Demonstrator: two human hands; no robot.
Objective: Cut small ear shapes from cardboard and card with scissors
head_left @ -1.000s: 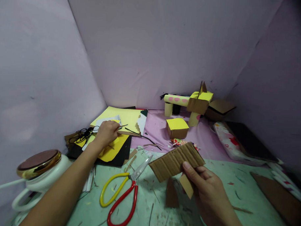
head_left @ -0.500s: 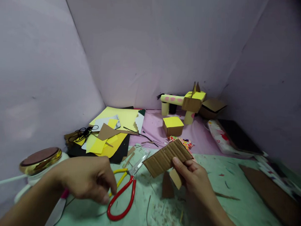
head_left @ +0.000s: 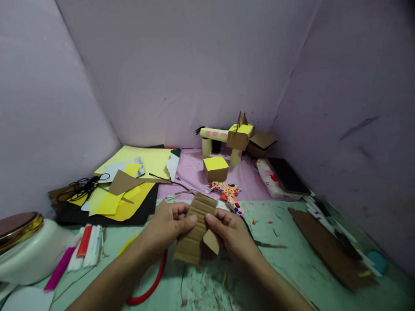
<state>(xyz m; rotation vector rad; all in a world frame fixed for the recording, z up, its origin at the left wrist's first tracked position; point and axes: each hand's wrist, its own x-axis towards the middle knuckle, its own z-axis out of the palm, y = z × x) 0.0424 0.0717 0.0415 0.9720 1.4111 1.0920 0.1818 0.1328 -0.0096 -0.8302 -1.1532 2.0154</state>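
While both hands [head_left: 169,226] pinch its edges, brown corrugated cardboard [head_left: 196,234], oblong, ridged crosswise

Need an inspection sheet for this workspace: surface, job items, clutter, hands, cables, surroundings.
Surface: green cloth in front, littered with small scraps; pink cloth behind.
Job's things: ridged cardboard piece, held above the green cloth, a small tan flap at its right edge; whether they are joined, cannot tell.
Clutter: scissors partly hidden by the left arm; paper pile and markers left; brown cardboard sheet right.
Hands: left hand and right hand both grip the cardboard piece.
Cables: no power cable clearly seen; tangled black cord on the paper pile.
Surroundings: pale walls; yellow-topped box at the back.
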